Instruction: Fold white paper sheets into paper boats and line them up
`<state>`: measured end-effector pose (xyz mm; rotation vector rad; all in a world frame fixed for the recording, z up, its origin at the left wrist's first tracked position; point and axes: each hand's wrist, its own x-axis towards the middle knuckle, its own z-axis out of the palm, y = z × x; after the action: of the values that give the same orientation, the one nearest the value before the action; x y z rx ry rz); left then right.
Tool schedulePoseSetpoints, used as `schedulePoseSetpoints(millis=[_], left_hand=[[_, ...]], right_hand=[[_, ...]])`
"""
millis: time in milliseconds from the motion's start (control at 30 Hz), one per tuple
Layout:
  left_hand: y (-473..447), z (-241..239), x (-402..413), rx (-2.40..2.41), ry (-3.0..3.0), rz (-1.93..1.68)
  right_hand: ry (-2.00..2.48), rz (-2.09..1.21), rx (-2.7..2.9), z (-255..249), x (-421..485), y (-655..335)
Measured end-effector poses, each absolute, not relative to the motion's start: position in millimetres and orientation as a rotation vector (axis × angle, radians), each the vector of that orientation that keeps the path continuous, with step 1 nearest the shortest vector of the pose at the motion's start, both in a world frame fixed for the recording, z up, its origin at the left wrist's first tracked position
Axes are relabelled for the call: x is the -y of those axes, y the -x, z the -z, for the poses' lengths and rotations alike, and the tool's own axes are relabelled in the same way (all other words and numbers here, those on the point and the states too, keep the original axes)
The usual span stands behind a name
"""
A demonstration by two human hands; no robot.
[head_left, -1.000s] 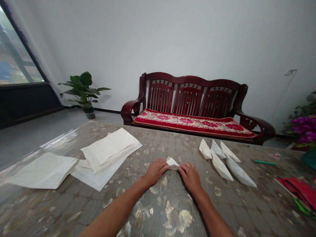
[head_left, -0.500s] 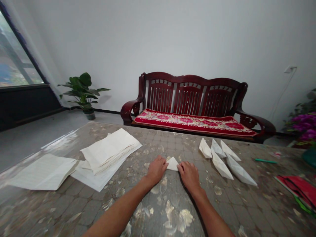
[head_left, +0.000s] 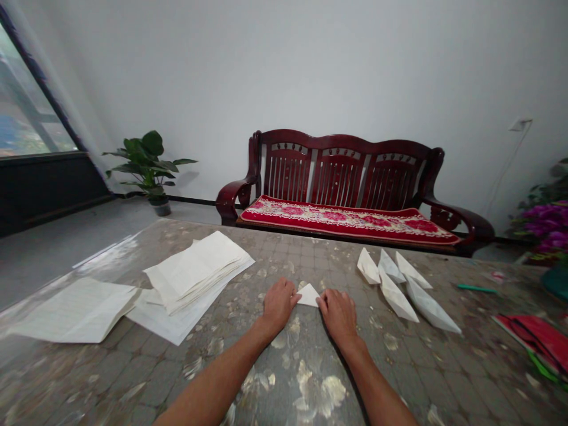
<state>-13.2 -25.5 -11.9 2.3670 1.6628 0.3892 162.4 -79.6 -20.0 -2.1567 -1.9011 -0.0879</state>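
Our left hand and right hand, both nearly closed, grip the near corners of the paper triangle between them on the table. We'd best press its crease evenly. Our grip hides those corners, we cannot count its layers, and a red pouch runs out of view.

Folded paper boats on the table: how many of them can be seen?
5, right of the right hand: the back left boat, back middle boat and back right boat, then the front left boat and front right boat. None seems hidden.
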Motion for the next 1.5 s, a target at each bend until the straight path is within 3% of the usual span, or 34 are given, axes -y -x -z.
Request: schedulePoseSetpoints(millis=[533,1000,1500], left_hand=[[22.5,22.7,15.5,-1.313,-2.497,-0.442],[42.5,33.1,3.0,-1.021,-2.782,-0.382],[-0.3,37.3,7.7,-1.352,-2.490,-0.598]], right_hand=[[2.006,0.195,2.188,26.3,78.6,-163.4],[2.095,0.220,2.125,17.0,84.7,-160.6],[2.190,0.126,1.922,13.0,79.0,-143.3]])
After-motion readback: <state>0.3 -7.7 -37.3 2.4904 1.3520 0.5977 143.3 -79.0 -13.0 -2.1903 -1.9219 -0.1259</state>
